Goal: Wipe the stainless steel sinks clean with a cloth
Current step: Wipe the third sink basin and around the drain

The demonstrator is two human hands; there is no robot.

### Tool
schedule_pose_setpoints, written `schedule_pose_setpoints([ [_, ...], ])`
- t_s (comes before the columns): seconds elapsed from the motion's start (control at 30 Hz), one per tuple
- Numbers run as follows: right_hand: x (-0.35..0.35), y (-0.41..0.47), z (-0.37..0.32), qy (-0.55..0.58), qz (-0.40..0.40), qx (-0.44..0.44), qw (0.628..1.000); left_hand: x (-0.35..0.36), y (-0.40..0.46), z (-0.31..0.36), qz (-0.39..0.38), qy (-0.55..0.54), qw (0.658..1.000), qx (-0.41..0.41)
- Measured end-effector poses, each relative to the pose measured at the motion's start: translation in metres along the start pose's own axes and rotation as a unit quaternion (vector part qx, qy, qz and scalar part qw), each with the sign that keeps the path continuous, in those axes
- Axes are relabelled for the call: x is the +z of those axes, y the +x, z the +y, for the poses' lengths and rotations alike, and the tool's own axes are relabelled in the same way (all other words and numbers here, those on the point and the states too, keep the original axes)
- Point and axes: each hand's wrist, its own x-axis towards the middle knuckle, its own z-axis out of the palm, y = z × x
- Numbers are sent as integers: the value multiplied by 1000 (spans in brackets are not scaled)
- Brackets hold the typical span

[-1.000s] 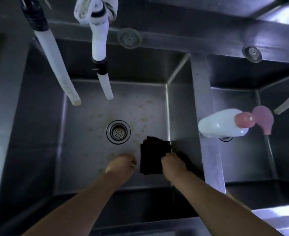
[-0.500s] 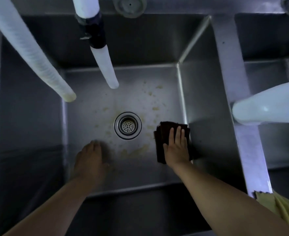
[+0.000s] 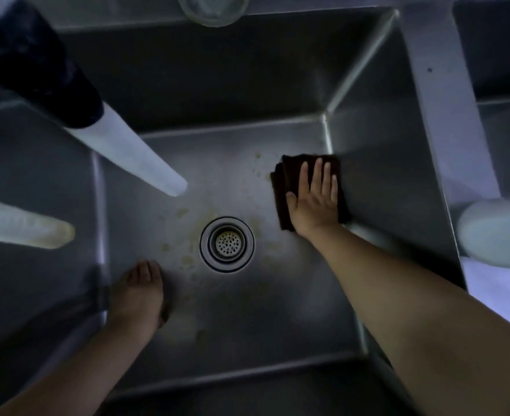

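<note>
Sink (image 3: 217, 163): your right hand (image 3: 313, 202), fingers flat, presses cloth (image 3: 280, 187) at two o'clock; yellow stains (image 3: 187, 259) by drain (image 3: 227, 244) risk being missed; left hand (image 3: 136, 292) flat, idle.

The right hand (image 3: 315, 202) presses flat, fingers straight, on a dark folded cloth (image 3: 280, 187) at the right edge of the sink (image 3: 223, 163) floor. The left hand (image 3: 136, 291) rests at lower left, near the drain (image 3: 227, 244). Yellowish stains (image 3: 187, 259) dot the centre.

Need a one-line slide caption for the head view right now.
Right hand presses a dark cloth flat on the stained sink floor beside the drain.
</note>
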Motion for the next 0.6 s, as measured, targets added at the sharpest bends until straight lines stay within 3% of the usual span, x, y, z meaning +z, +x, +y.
schedule_pose_setpoints([
  [0.3,-17,88,-18,-24,44,-10,999,15,2,-4,-24,37,999,24],
  [0.6,-8,24,-21,-23,33,-65,997,19,2,-7,-21,12,999,34],
])
